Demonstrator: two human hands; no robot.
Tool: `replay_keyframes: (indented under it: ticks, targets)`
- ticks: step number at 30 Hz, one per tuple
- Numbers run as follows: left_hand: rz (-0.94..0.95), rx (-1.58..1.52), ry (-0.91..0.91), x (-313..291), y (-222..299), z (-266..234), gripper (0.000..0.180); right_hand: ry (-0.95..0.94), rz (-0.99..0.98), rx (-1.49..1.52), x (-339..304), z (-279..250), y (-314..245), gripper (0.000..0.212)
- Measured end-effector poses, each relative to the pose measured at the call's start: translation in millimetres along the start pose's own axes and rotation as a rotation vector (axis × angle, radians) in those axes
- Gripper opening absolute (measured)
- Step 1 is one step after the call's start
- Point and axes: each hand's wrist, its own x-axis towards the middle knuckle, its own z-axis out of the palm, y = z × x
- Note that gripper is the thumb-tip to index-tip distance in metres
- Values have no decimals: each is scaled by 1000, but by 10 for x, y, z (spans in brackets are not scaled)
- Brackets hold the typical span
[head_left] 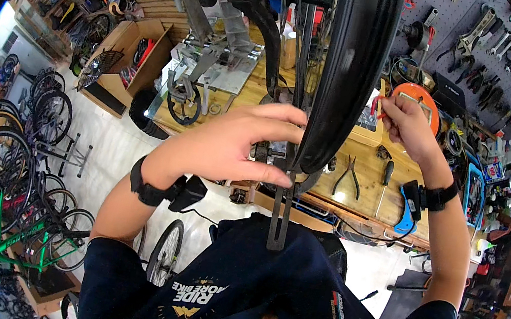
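A bicycle wheel (354,75) with a black rim stands upright in a metal truing stand (268,35) in front of me. My left hand (248,142) lies along the wheel's left side, thumb and fingers spread, fingertips at the spokes and lower rim. Whether the fingertips press on the rim cannot be made out. To the wheel's right, my right hand (408,127) is raised over the bench, closed in a pinch on a small red tool (376,105). An orange round-dialled gauge (426,105) is behind that hand. Each wrist wears a black strapped device.
On the wooden bench (323,194) lie pliers (349,177) and a screwdriver (386,180). A yellow box (366,134) sits beside the wheel. Tools hang on a pegboard (464,25). Several bicycles (17,188) stand at left, near a cardboard box (131,60).
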Motion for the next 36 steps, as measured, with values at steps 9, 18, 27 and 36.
replay_keyframes:
  ticks: [9,18,27,36]
  targets:
    - [-374,-153,18,8,-529,77,73,-106,-24,-260,-315,143,157,23]
    - [299,-314,463,150,16,80,80,-203,-68,-248,-329,294,209,24]
    - [-103,-261,4,-28,-616,283,59,-230,-55,-203,-368,379,216,24]
    - [-183,-450,475,-3,-442,38,43,-213,-45,-177,-434,363,290,24]
